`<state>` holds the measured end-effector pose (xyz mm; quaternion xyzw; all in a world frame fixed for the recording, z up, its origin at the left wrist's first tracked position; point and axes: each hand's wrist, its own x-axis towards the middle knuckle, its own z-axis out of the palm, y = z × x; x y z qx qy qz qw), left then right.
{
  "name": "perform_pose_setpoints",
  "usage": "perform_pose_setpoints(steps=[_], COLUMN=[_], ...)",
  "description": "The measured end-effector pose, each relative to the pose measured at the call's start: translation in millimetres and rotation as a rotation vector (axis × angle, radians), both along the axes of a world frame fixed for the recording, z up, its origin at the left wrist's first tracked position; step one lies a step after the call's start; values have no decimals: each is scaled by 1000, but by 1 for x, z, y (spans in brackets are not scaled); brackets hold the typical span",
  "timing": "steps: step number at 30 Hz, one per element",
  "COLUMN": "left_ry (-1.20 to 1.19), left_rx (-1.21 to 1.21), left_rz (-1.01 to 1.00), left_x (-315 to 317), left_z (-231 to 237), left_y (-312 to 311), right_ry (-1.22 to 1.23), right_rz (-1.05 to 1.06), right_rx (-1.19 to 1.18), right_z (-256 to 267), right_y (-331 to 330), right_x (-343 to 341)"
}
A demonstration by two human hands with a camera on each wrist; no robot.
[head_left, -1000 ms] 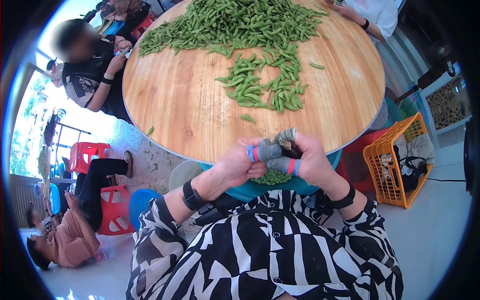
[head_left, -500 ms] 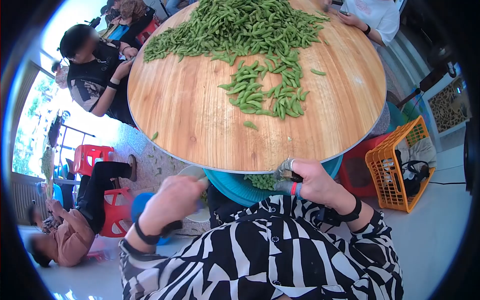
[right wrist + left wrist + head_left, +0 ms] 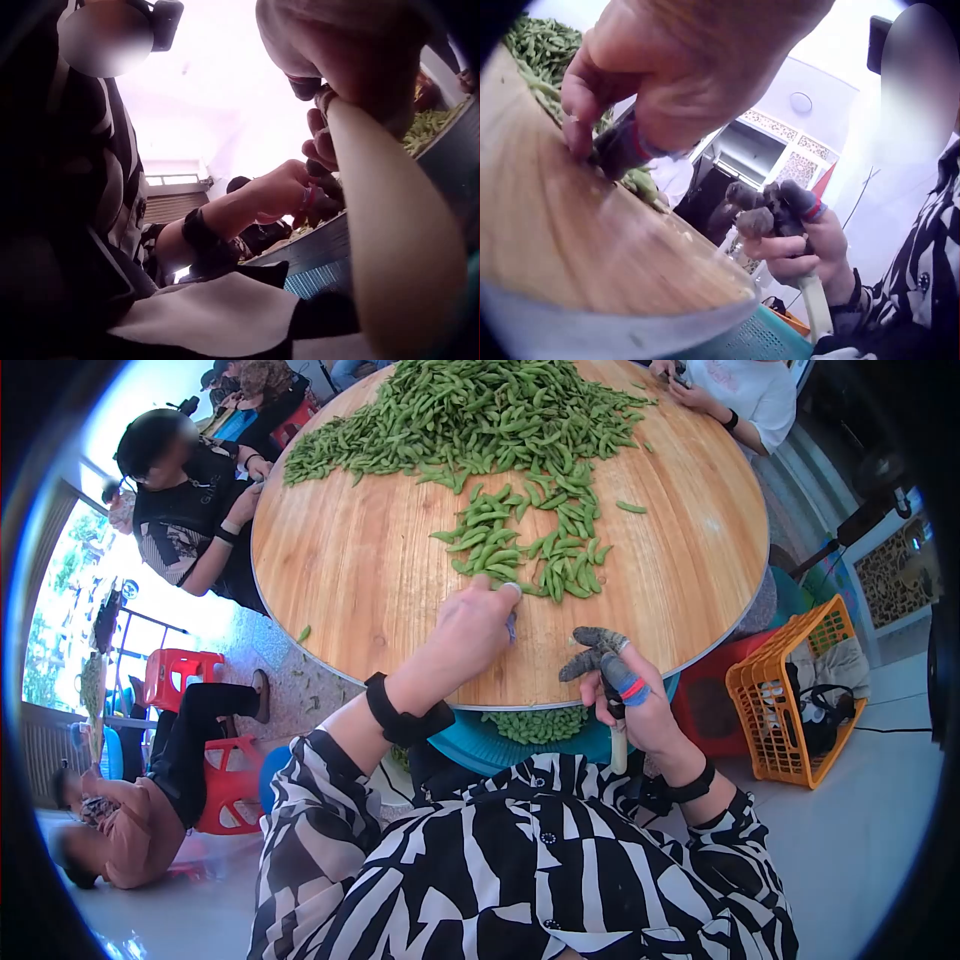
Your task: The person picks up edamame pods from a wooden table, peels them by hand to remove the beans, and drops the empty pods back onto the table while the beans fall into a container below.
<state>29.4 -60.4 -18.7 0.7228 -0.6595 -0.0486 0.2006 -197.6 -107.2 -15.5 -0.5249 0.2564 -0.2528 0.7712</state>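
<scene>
Over the wooden table (image 3: 350,580), my left hand (image 3: 465,635) reaches to the near edge of the green pods (image 3: 487,535), its fingers bent down at the tabletop. In the left wrist view the left hand (image 3: 667,82) has its fingertips close together at the wood; whether a pod lies between them is hidden. My right hand (image 3: 640,705), with grey covers on some fingers, holds a pale handle (image 3: 619,748) low in its palm, near the table edge. The right wrist view shows this handle (image 3: 390,225) large. Below the edge, a teal basin (image 3: 470,740) holds green beans (image 3: 535,726).
A large pod heap (image 3: 480,420) covers the table's far side. An orange crate (image 3: 745,710) with cloth and a black item stands at the right, beside a red stool (image 3: 700,705). Red stools (image 3: 235,790) and seated people are at the left; another person (image 3: 750,400) sits at the far right.
My left hand came away from my right, swung left and low, then moved forward onto the table. My right hand has turned, and its pale handle now shows pointing down.
</scene>
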Motion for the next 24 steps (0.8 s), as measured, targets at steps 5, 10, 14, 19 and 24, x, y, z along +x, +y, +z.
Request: perform_pose_setpoints(steps=[5, 10, 14, 19, 24], left_ry=[182, 927, 1201, 1233, 1417], left_rx=[-30, 140, 27, -12, 10], left_rz=[-45, 75, -20, 5, 135], left_x=[-11, -17, -25, -24, -25], left_z=[1, 10, 14, 11, 9], left_y=[2, 16, 29, 32, 35], right_ry=[-62, -53, -100, -89, -67], right_rz=[105, 38, 111, 174, 167], right_rx=[146, 212, 242, 268, 125], right_z=[-8, -5, -8, -3, -7], right_y=[-5, 4, 4, 11, 13], right_x=[7, 19, 22, 25, 26])
